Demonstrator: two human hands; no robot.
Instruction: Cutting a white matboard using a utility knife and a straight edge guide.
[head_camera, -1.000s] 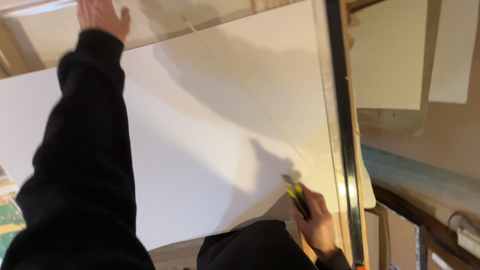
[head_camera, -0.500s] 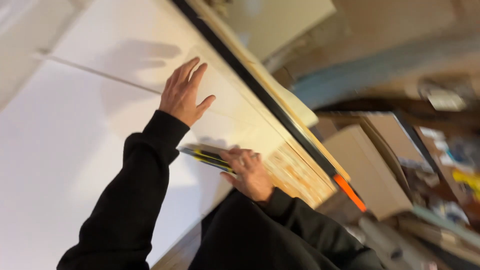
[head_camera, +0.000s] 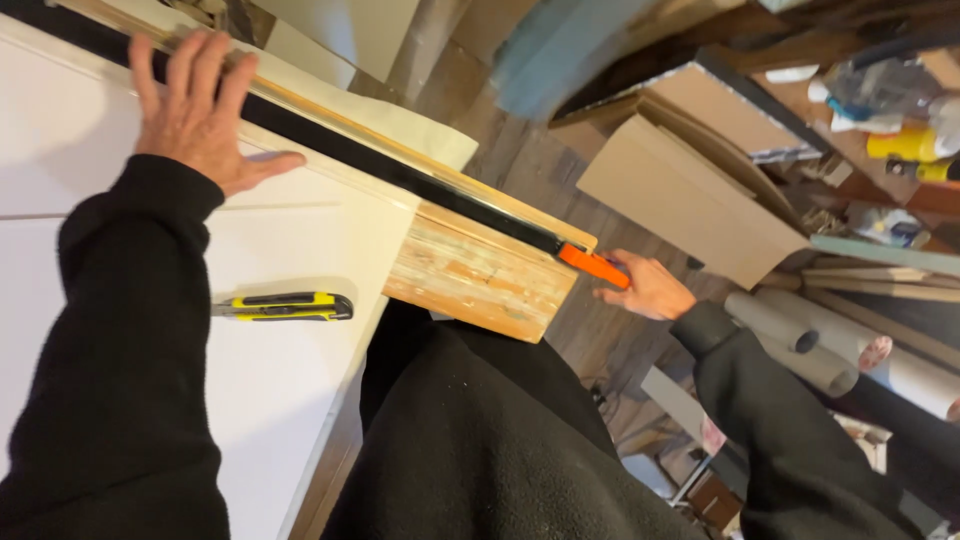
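Both hands are on the long black straightedge (head_camera: 400, 175): left hand (head_camera: 195, 110) spread flat, pressing its far end onto the white board (head_camera: 280, 370), right hand (head_camera: 645, 287) pinching the orange end (head_camera: 593, 266). Looks stiff and light, probably slides easily. Yellow knife (head_camera: 283, 306) lies near.

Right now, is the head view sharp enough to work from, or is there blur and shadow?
Head view: mostly sharp; the knife casts a soft shadow on the white board; left hand and right hand are crisp; top-right clutter is slightly blurred.
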